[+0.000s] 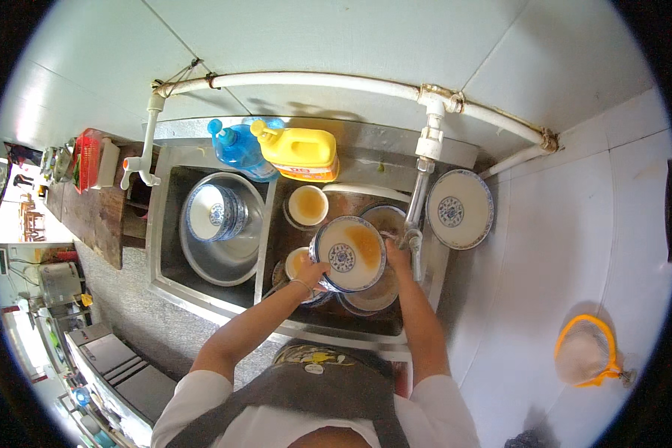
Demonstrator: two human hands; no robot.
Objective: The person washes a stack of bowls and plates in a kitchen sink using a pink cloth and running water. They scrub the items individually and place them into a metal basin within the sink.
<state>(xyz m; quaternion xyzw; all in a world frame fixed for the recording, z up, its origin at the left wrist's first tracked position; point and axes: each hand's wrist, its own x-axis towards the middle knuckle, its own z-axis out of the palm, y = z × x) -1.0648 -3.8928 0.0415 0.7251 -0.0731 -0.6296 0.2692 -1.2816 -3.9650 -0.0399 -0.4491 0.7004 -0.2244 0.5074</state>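
Note:
My left hand [312, 276] grips the left rim of a blue-and-white patterned bowl [350, 238], its thumb over the edge. At the opposite side my right hand [397, 259] is against the rim, its fingers partly hidden. Brownish liquid or residue coats part of the bowl's inside. Another rim shows under its left edge, so it seems stacked. Beneath, in the right sink compartment, are larger bowls [378, 294]. A small bowl [308, 206] of brownish liquid stands at the back, and a second small bowl [295, 260] is partly covered by my left hand.
The left compartment holds a metal basin [238, 260] with stacked patterned bowls [207, 213]. A yellow jug [299, 151] and blue pump bottle [241, 148] stand behind. A metal faucet [417, 201] hangs close above my right hand. A patterned dish [459, 210] rests at the right edge.

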